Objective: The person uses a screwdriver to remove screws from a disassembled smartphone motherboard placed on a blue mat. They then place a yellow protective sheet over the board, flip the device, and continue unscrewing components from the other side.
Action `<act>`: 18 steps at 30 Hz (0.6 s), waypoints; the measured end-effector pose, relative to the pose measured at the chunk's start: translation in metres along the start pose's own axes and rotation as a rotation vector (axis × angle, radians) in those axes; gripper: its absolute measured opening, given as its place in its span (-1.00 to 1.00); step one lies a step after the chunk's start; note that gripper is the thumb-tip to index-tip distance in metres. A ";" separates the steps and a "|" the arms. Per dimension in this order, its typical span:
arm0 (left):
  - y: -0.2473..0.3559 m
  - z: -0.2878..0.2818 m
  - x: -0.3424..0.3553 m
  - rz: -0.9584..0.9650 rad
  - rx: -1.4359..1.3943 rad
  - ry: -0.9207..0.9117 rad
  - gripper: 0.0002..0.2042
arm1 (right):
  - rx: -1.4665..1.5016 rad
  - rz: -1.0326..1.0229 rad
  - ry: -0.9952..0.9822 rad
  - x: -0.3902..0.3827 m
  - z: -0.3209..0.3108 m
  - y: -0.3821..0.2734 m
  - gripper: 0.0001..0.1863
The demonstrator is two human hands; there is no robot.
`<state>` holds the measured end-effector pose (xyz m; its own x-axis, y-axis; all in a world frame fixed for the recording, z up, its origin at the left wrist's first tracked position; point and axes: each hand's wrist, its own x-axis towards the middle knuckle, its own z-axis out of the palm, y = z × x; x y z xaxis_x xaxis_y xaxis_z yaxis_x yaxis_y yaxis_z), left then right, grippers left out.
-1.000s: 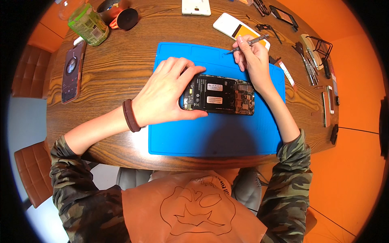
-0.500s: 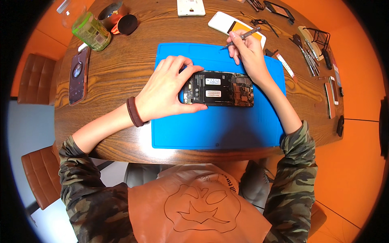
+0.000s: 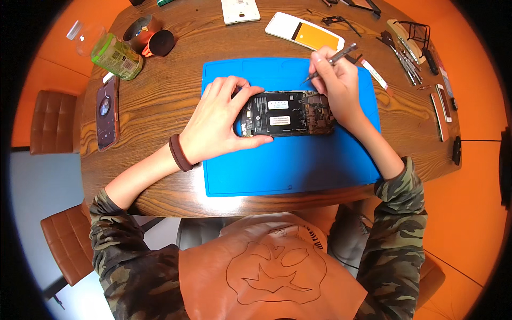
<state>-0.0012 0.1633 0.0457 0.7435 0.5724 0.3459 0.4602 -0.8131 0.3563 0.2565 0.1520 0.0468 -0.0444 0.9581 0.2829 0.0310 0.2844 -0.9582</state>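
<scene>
An opened smartphone lies on a blue work mat, its black battery and circuit board bared. Around its left end my left hand is closed, the thumb along the near edge and the fingers along the far edge. My right hand pinches a slim dark screwdriver like a pen, just beyond the phone's right end. The screwdriver's tip points down and left, above the mat and apart from the phone. Part of the phone's right edge is near my right wrist.
At the left are a phone in a case, a green-labelled jar and an orange cup. White phones lie at the back. Several tweezers and tools, a black wire stand and phone parts occupy the right side.
My right hand and the screwdriver have come nearer the phone, down and slightly right. My left hand keeps its hold. The whole view has shifted a little.
</scene>
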 end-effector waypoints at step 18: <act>0.001 -0.002 0.001 0.002 0.011 -0.013 -0.27 | -0.089 0.008 -0.181 -0.002 0.004 0.007 -0.74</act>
<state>-0.0009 0.1637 0.0487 0.7510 0.5690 0.3351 0.4636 -0.8157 0.3461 0.2525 0.1523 0.0397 -0.2225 0.9408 0.2557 0.1201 0.2867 -0.9505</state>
